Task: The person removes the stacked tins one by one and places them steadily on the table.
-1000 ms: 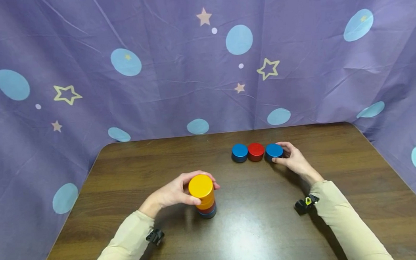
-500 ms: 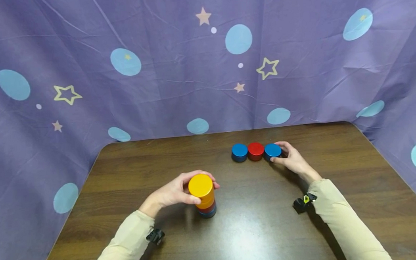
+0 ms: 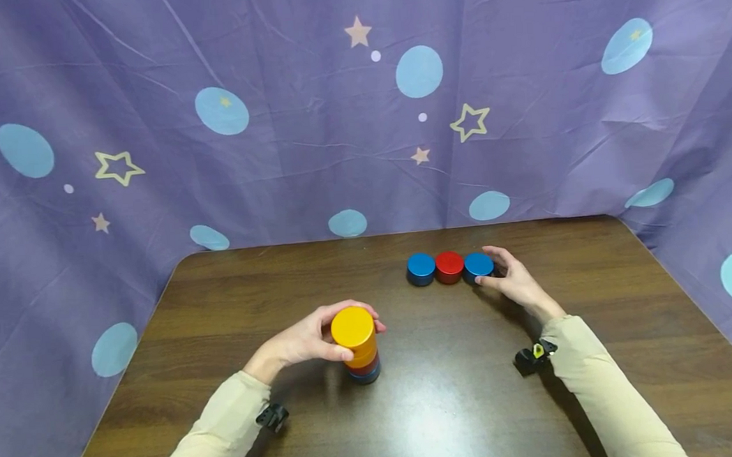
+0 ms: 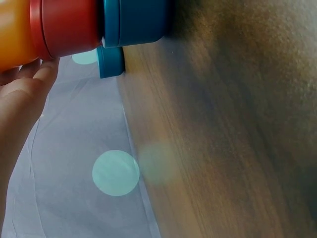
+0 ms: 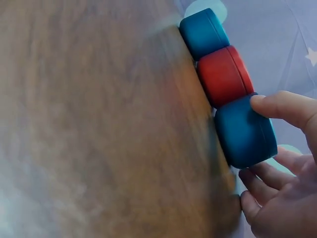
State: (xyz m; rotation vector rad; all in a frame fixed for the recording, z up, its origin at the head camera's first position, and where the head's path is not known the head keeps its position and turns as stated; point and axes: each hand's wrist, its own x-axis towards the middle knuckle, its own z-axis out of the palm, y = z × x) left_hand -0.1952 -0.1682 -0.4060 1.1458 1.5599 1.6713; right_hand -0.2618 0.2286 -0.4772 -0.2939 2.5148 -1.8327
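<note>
Stack in left hand: The left hand (image 3: pixel 303 338) reaches in from the left and holds the upper part of the stack (image 3: pixel 363 347). Its thumb is in front and its fingers go around the back, so they are about as wide as the round pieces. Maybe it holds on so the tall pile does not tip.
Stack colors: Yellow-orange is at the top, red is under it, and blue is at the bottom. The stack looks upright and seems to stand on the table (image 3: pixel 220 307), left of the row. Flat tops likely help the pieces sit well.
Left blue piece: The left blue piece (image 3: pixel 421 270) sits flat near the back edge, at the start of a short row. No hand is on it.
Red piece: The red piece (image 3: pixel 449 268) sits in the middle, right up close to both blue ones.
Right blue piece: The right blue piece (image 3: pixel 478 263) ends the row, down on the table.
Right hand: The right hand (image 3: pixel 520 287) holds that last piece from the right, thumb on the near side, fingers curved behind. I cannot tell if every finger touches. This side grip probably helps line it up with the red one.
Words: I see no names, labels or letters on any piece. The purple cloth (image 3: pixel 311 155) behind has just stars and dots.
</note>
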